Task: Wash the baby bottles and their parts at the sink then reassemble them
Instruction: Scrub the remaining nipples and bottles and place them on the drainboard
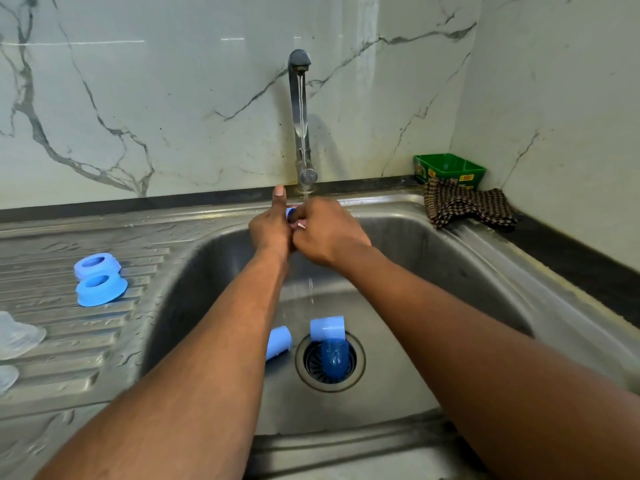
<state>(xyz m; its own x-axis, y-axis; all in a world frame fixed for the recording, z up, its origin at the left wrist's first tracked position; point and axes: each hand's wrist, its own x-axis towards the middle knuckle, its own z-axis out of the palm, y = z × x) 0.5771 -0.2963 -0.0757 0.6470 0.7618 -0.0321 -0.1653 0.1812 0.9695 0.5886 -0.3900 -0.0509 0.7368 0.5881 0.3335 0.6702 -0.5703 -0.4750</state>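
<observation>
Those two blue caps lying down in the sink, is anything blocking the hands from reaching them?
Nothing visible. Both blue caps lie uncovered on the sink floor, one over the drain. But the left hand and right hand are busy holding a small blue part under the tap.

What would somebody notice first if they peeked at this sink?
First, the two hands, left hand and right hand, pressed together under the running tap, gripping a small blue part. Next, two blue caps lying in the sink bottom, one over the drain. Then two blue rings on the wet draining board at the left.
</observation>
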